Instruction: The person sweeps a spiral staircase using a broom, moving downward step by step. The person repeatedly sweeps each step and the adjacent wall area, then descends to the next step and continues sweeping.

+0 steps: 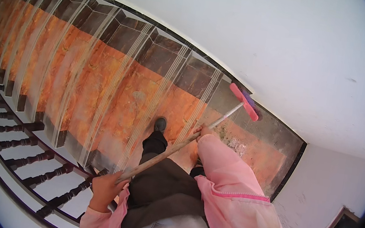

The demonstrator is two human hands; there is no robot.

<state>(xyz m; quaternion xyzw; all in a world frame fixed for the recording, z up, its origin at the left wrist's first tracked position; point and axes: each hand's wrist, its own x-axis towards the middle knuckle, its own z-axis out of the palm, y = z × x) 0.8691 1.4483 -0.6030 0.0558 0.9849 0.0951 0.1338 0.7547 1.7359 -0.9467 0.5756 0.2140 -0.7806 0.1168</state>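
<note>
A broom with a long wooden handle (159, 157) runs diagonally across my body. My left hand (106, 188) is closed round the upper end of the handle, near the banister side. Further down, my right hand (203, 131) grips the handle close to its pale lower part. The pink broom head (244, 102) with purple bristles is at the wall side of the landing, near the dark skirting. A scattered heap of pale and dark debris (236, 146) lies on the landing floor beside my right forearm.
Stairs (111, 80) with orange and dark tiles and striped edges stretch to the left. A dark banister with turned balusters (39, 161) lines the lower left. White walls (296, 60) border the landing. One dark shoe (160, 125) is on a step; the other foot is partly hidden by my sleeve.
</note>
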